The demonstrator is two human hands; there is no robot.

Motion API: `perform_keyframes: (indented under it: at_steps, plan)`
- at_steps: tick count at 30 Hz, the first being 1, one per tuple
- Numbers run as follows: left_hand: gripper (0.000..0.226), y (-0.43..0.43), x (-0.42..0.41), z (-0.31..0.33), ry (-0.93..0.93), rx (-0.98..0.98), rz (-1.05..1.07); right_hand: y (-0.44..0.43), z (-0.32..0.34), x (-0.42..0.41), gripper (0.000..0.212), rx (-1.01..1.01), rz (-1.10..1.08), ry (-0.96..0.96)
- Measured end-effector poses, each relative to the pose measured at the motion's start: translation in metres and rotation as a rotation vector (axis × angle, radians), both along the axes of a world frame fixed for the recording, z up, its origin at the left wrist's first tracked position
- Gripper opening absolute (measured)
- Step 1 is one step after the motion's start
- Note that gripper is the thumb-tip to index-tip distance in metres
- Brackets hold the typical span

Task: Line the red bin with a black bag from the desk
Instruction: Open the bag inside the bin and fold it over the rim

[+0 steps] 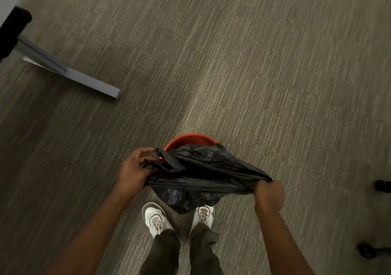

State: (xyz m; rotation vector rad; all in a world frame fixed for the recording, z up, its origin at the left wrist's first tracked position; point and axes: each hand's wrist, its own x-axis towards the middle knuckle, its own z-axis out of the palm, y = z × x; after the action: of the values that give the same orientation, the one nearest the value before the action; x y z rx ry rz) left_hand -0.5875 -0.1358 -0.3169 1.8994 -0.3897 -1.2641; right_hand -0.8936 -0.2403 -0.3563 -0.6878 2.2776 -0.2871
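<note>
The red bin (186, 139) stands on the carpet just in front of my feet, and only its far rim shows. A crumpled black bag (203, 169) is stretched over most of its mouth and hangs down toward my shoes. My left hand (135, 169) grips the bag's left edge beside the bin's left rim. My right hand (268, 194) is clenched on the bag's right edge, pulled out to the right of the bin. The bin's body is hidden under the bag.
Grey-brown carpet (254, 63) covers the floor. A grey metal desk foot (84, 80) lies at the upper left under a black upright. Two black chair casters (368, 251) sit at the right edge. My white shoes (156, 217) stand below the bin.
</note>
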Motion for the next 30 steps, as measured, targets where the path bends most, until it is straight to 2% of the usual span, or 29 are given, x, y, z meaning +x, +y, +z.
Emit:
perform_keyframes:
  at_steps: [1,2,3,6,8,10,11,13,15,17,19,21,24,27,30]
  plan:
    - [0.045,-0.001,-0.002,-0.001,-0.020,-0.005,0.070,-0.002,-0.002,-0.001,0.030,0.030,-0.357,-0.255]
    - [0.044,-0.001,-0.002,-0.004,-0.066,-0.004,0.120,-0.003,-0.002,-0.002,0.030,0.086,-0.604,-0.443]
    - [0.039,-0.001,-0.002,-0.005,-0.105,-0.005,0.147,-0.003,-0.004,-0.004,0.024,0.147,-0.720,-0.525]
    - [0.010,0.001,0.001,-0.012,-0.213,0.043,0.194,0.003,-0.008,-0.011,0.012,0.226,-0.809,-0.563]
    - [0.010,0.003,0.005,-0.016,-0.317,0.084,0.200,0.007,-0.010,-0.018,0.016,0.219,-0.791,-0.548]
    - [0.016,0.004,0.005,-0.018,-0.362,0.108,0.151,0.013,-0.015,-0.025,0.028,0.189,-0.615,-0.457]
    - [0.017,0.003,0.004,-0.018,-0.383,0.123,0.111,0.017,-0.017,-0.025,0.033,0.185,-0.438,-0.328]
    - [0.018,-0.001,0.000,-0.017,-0.413,0.142,0.029,0.027,-0.025,-0.017,0.049,0.200,0.079,0.124]
    - [0.022,-0.004,-0.006,-0.017,-0.383,0.128,-0.038,0.034,-0.025,0.003,0.072,0.101,0.616,0.396]
    - [0.022,-0.006,-0.010,-0.019,-0.335,0.121,-0.114,0.036,-0.021,0.031,0.086,-0.136,0.986,0.328]
    - [0.019,-0.006,-0.013,-0.023,-0.281,0.119,-0.171,0.030,-0.020,0.063,0.090,-0.239,1.184,0.169]
    - [0.023,-0.005,-0.014,-0.029,-0.245,0.094,-0.203,0.019,-0.027,0.090,0.086,-0.260,1.312,0.125]
    - [0.024,-0.004,-0.009,-0.035,-0.181,0.063,-0.249,0.004,-0.054,0.108,0.063,-0.197,1.391,0.151]
    - [0.022,-0.003,-0.002,-0.038,-0.079,0.052,-0.309,-0.010,-0.070,0.112,0.036,-0.146,1.201,-0.035]
    - [0.021,0.001,0.008,-0.040,-0.047,0.058,-0.346,-0.013,-0.075,0.109,0.028,-0.186,1.052,-0.152]
